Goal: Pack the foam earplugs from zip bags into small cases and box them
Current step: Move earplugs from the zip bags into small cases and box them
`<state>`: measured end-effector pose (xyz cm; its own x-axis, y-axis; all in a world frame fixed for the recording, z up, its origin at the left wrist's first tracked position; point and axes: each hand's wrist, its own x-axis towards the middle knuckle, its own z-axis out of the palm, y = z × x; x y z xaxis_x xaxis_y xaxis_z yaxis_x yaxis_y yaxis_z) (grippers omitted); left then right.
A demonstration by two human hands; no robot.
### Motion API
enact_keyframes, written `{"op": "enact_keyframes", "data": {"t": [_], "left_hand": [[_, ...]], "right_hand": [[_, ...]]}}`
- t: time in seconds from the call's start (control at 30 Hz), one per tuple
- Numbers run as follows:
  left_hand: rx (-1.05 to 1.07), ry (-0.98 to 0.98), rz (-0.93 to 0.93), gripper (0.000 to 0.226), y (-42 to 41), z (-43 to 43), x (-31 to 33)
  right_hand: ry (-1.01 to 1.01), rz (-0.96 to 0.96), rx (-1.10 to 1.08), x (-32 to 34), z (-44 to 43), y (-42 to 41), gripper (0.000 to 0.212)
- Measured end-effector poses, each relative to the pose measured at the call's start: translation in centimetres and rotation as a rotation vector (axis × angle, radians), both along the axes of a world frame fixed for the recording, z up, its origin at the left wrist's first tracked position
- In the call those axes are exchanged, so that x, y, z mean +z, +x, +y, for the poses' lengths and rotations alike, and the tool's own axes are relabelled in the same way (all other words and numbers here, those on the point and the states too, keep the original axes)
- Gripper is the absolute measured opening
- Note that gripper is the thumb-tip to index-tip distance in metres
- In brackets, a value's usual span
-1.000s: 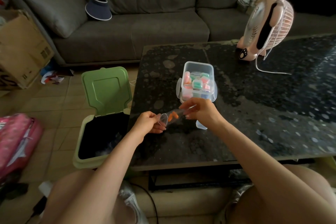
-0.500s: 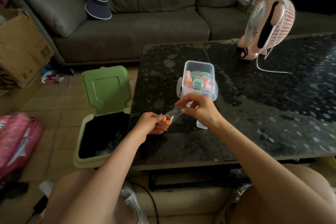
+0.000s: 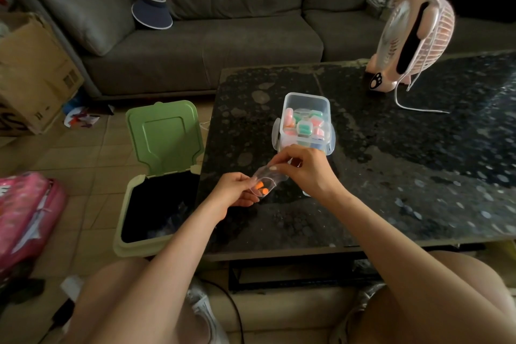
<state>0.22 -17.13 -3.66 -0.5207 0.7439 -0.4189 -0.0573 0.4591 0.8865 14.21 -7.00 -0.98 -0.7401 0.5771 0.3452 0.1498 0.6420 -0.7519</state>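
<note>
Frame centre, above desk (image 3: 363,176): zip bag (image 3: 267,182) with orange earplugs (image 3: 262,188) pinched by left hand (image 3: 234,192) at lower end, right hand (image 3: 304,173) at top. Clear box (image 3: 305,123) of small cases (image 3: 304,127) just behind.

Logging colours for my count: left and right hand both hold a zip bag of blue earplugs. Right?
No: the head view shows orange earplugs in the zip bag, not blue. The left hand and right hand do both hold it.

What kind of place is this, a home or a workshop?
Most likely a home living room: a grey sofa stands behind a dark coffee table, with a small pink fan on it.
</note>
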Motion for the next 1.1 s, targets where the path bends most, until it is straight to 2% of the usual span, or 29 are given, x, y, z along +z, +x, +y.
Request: {"op": "enact_keyframes", "data": {"t": [0.17,0.33,0.53,0.6,0.67,0.7,0.8,0.87,1.0,1.1], "left_hand": [[0.01,0.002,0.011,0.019,0.1,0.1,0.1],[0.045,0.088,-0.03,0.021,-0.2,0.0,0.1],[0.073,0.238,-0.07,0.014,-0.5,-0.2,0.3],[0.086,0.303,-0.085,0.01,-0.6,-0.4,0.4],[0.105,0.369,-0.087,0.005,-0.9,-0.7,0.5],[0.121,0.401,-0.073,0.004,-1.1,-0.8,0.6],[0.266,0.49,0.036,0.012,-2.1,-1.6,0.9],[0.447,0.513,0.15,0.018,-3.2,-2.4,1.0],[0.845,0.413,0.31,0.021,-7.2,-4.3,-0.5],[1.002,0.267,0.359,0.025,-10.0,-5.5,-2.4]], "right_hand": [[0.008,0.028,0.024,0.0,0.1,0.1,0.007],[-0.038,0.103,0.014,0.2,0.1,0.0,0.011],[-0.136,0.184,-0.094,0.6,-0.2,0.1,0.023],[-0.193,0.184,-0.158,0.5,-0.1,0.0,0.02],[-0.208,0.077,-0.234,0.0,0.3,0.0,0.018],[-0.15,-0.038,-0.273,-0.4,0.6,0.0,0.019],[0.172,-0.545,-0.292,-1.3,1.0,0.4,0.03],[0.229,-0.734,-0.255,-1.5,0.7,0.6,0.038],[0.249,-0.779,-0.291,-1.6,0.5,1.0,0.037],[0.205,-0.785,-0.296,-1.6,0.5,1.3,0.035]]}}
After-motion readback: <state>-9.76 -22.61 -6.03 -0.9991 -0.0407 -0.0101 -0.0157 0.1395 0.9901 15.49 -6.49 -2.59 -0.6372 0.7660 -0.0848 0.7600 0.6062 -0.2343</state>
